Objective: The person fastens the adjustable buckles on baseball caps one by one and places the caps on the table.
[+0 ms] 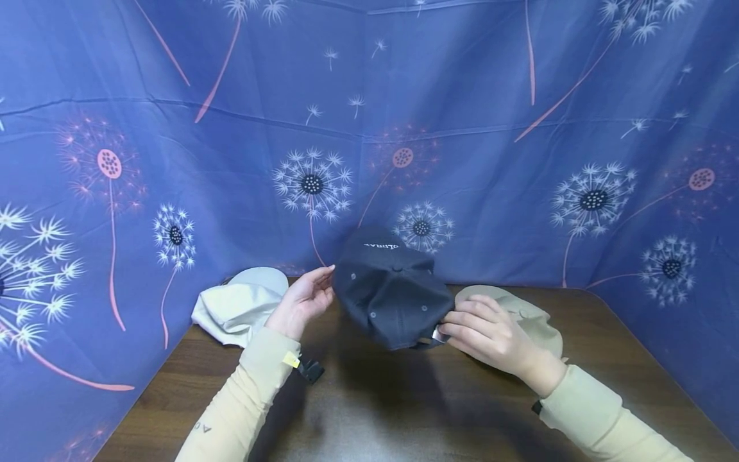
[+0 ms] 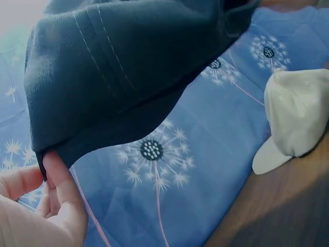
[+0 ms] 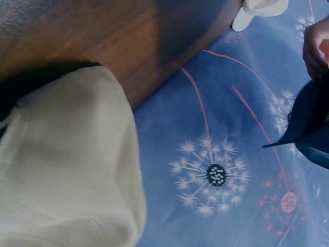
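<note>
A dark baseball cap is held up above the table between both hands, its crown facing me and small white lettering towards the far end. My left hand pinches the cap's edge at its left side. In the left wrist view, the left thumb and fingers grip the rim of the dark cap. My right hand grips the back of the cap by its strap, near a small white tag. The right wrist view does not show the right hand, only part of the dark cap.
A white cap lies on the brown wooden table at the left. A beige cap lies at the right, partly behind my right hand. Blue cloth with dandelion prints hangs around the table's back and sides.
</note>
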Available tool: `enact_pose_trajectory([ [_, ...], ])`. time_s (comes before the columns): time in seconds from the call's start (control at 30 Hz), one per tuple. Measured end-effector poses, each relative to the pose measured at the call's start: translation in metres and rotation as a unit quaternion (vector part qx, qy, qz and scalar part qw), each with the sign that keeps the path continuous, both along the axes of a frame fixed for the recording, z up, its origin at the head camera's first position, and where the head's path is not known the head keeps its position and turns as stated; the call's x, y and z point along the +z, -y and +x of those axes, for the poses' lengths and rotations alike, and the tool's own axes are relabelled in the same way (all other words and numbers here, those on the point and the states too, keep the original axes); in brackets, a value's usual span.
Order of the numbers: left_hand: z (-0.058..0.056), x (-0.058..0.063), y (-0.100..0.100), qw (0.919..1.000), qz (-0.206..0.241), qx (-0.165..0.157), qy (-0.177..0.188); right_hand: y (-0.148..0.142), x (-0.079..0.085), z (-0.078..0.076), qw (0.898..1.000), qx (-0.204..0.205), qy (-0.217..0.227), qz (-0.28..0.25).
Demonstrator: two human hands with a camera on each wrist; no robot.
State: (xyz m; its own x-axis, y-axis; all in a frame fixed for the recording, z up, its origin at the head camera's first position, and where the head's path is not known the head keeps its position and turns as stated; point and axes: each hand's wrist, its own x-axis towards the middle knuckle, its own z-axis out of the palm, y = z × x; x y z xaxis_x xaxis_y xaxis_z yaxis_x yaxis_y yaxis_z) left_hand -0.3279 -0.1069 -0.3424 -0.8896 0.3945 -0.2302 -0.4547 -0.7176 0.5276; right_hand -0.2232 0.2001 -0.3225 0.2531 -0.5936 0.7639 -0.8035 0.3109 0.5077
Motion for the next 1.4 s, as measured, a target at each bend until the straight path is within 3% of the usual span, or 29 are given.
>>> enact_pose_trajectory([
  [0.17,0.0,0.01,-0.005,0.9995,-0.005,0.008,-0.029,-0.002,-0.006,-0.002,1.0,-0.01,0.013,-0.006],
  [0.4,0.002,0.018,-0.004,0.9989,-0.013,0.014,-0.043,-0.002,-0.004,-0.003,1.0,0.01,0.014,-0.008],
  [0.6,0.002,0.022,-0.002,0.996,-0.043,0.008,-0.078,-0.009,-0.003,-0.011,0.996,-0.003,0.071,-0.06],
  [0.77,0.006,0.025,-0.005,0.9918,-0.074,0.0,-0.104,-0.019,-0.008,-0.024,0.977,-0.064,0.154,-0.134],
  [0.87,0.008,0.024,-0.008,0.9884,-0.094,-0.001,-0.119,-0.023,-0.011,-0.029,0.95,-0.125,0.223,-0.177],
  [0.97,0.01,0.024,-0.01,0.9847,-0.111,-0.006,-0.134,-0.025,-0.012,-0.032,0.902,-0.189,0.331,-0.201],
  [1.03,0.01,0.023,-0.011,0.9834,-0.114,-0.01,-0.141,-0.024,-0.013,-0.035,0.857,-0.215,0.421,-0.207],
  [1.13,0.01,0.022,-0.015,0.9812,-0.116,-0.021,-0.153,-0.023,-0.012,-0.04,0.769,-0.209,0.567,-0.21],
  [1.23,0.01,0.021,-0.019,0.9793,-0.119,-0.031,-0.16,-0.02,-0.012,-0.046,0.674,-0.152,0.685,-0.229],
  [1.3,0.009,0.02,-0.021,0.9789,-0.12,-0.033,-0.162,-0.018,-0.012,-0.049,0.615,-0.102,0.741,-0.25],
  [1.37,0.008,0.02,-0.023,0.9796,-0.119,-0.029,-0.16,-0.016,-0.012,-0.051,0.565,-0.06,0.778,-0.269],
  [1.4,0.008,0.019,-0.023,0.9797,-0.118,-0.027,-0.16,-0.015,-0.012,-0.052,0.546,-0.043,0.79,-0.276],
])
